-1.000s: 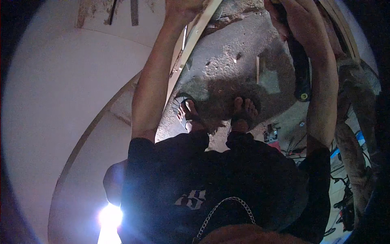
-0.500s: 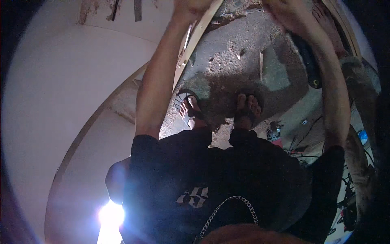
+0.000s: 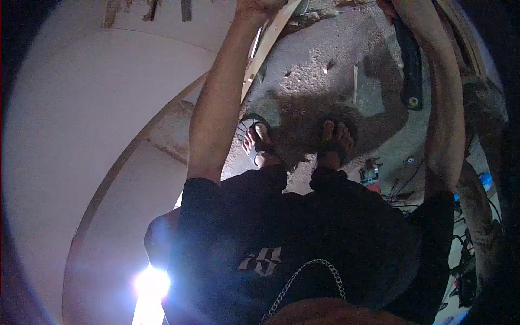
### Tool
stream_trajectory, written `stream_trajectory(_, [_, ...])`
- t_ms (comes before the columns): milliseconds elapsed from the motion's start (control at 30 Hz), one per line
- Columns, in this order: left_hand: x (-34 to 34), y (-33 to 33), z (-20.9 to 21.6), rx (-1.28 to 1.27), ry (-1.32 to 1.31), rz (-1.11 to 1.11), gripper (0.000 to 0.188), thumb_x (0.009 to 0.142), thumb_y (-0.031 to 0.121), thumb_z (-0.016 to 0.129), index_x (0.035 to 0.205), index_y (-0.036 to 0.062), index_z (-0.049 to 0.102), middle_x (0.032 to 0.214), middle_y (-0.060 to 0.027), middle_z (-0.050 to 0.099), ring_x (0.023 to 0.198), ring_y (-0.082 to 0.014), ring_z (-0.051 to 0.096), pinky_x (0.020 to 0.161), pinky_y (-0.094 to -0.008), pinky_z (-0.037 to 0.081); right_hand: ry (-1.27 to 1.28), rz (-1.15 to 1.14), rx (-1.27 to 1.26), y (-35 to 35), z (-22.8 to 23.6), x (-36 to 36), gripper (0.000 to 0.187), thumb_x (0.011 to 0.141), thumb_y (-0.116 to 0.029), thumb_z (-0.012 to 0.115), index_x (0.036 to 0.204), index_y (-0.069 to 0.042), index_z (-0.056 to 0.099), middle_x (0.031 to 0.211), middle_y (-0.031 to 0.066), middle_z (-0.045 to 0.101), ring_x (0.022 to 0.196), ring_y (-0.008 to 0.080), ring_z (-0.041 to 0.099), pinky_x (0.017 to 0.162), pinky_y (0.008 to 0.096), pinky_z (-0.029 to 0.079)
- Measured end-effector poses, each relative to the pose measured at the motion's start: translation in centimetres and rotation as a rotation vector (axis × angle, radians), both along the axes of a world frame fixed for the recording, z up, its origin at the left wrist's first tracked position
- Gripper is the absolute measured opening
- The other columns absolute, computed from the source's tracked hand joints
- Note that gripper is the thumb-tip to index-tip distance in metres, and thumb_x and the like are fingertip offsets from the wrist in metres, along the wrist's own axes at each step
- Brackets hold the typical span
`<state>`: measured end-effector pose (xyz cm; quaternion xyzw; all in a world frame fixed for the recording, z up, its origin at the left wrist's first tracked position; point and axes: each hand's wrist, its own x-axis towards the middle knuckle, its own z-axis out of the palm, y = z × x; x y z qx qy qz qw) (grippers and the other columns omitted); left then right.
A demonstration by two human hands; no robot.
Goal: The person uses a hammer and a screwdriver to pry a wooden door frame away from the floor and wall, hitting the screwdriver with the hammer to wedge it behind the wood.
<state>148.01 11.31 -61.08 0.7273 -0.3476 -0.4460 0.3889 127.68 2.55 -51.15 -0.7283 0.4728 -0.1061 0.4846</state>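
Chain (image 3: 303, 265) at lower centre. At the upper right edge, the right hand (image 3: 387, 8) is wrapped round a black tool (image 3: 410, 65), its end pointing down-frame. At top centre, the left hand (image 3: 262, 6) is by a wood strip (image 3: 272, 44); I cannot tell its grip. Below, feet (image 3: 339, 143) on the floor (image 3: 346, 43).
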Motion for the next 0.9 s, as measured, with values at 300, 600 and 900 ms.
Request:
stream_trajectory(300, [0.9, 1.1, -0.4, -0.027, 0.012, 0.006, 0.042, 0.077, 0.018, 0.080, 0.057, 0.0099, 0.044, 0.055, 0.0026, 0.041, 0.047, -0.0093, 0.033, 0.046, -0.0298, 0.030, -0.072, 0.216, 0.112, 1.2, -1.9, -0.6, 0.035, 0.106, -0.029, 0.039, 0.131, -0.004, 0.045, 0.069, 0.0011, 0.049, 0.055, 0.0112, 0.048, 0.051, 0.0279, 0.043])
stream_trajectory(600, [1.6, 1.8, -0.7, -0.075, 0.045, -0.021, 0.041, 0.078, 0.019, 0.080, 0.060, 0.0128, 0.044, 0.055, 0.0045, 0.039, 0.048, -0.0082, 0.033, 0.046, -0.0296, 0.029, -0.102, 0.243, -0.071, -0.6, -3.5, -1.1, 0.027, 0.104, -0.026, 0.043, 0.121, -0.005, 0.048, 0.069, 0.0007, 0.047, 0.056, 0.0115, 0.045, 0.052, 0.0272, 0.040])
stream_trajectory(900, [-0.2, 0.2, -0.3, 0.052, -0.025, -0.056, 0.041, 0.076, 0.020, 0.083, 0.060, 0.0126, 0.046, 0.054, 0.0041, 0.042, 0.046, -0.0077, 0.034, 0.044, -0.0289, 0.029, 0.077, 0.324, -0.034, 0.1, -2.2, -3.1, 0.025, 0.106, -0.026, 0.039, 0.110, -0.003, 0.048, 0.077, 0.0027, 0.047, 0.062, 0.0126, 0.043, 0.057, 0.0288, 0.040])
